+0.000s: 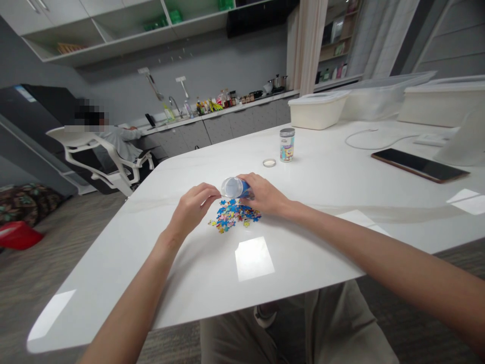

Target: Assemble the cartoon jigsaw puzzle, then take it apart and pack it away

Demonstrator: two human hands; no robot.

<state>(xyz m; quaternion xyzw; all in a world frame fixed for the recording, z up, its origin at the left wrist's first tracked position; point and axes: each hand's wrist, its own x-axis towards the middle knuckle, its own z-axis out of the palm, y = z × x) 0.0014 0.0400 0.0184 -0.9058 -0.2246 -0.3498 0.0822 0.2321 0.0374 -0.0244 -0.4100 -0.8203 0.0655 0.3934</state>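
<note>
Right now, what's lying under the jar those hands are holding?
Small colourful jigsaw pieces lie scattered on the white tabletop; whatever lies directly beneath the jar and right hand is covered.

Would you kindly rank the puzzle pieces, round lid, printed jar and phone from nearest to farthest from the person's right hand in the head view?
1. Puzzle pieces: directly below the right hand.
2. Round lid: ahead of the hand.
3. Printed jar: just beyond the lid.
4. Phone: far off to the right.

puzzle pieces (234, 216) blue, yellow, red mix; tabletop (310, 182) white, grey-veined
</note>
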